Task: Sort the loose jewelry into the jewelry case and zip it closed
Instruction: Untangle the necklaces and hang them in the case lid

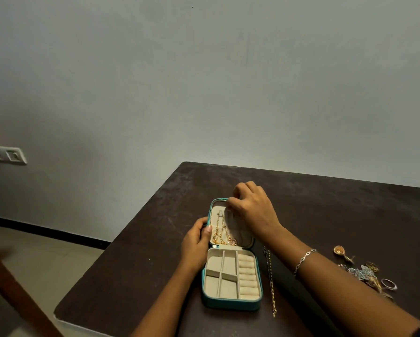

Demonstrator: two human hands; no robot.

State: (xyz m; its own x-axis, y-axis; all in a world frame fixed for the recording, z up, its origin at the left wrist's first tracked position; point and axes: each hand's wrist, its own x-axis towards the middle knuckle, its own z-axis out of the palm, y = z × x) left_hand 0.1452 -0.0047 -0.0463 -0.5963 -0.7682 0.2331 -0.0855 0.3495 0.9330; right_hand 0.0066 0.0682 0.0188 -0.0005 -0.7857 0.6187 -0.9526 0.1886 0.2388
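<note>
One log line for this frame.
case open | left hand grips lid | right hand curled at lid top | gold chain beside case

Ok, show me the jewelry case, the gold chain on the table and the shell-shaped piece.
jewelry case (231,304): head view, teal front wall.
gold chain (271,283): head view, middle of its length.
shell-shaped piece (338,250): head view, its ribbed face.

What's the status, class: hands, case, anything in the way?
Left hand holds open case's lid. Right hand at lid top, hold unclear. Chains in lid; loose jewelry right. Nothing blocking.
</note>
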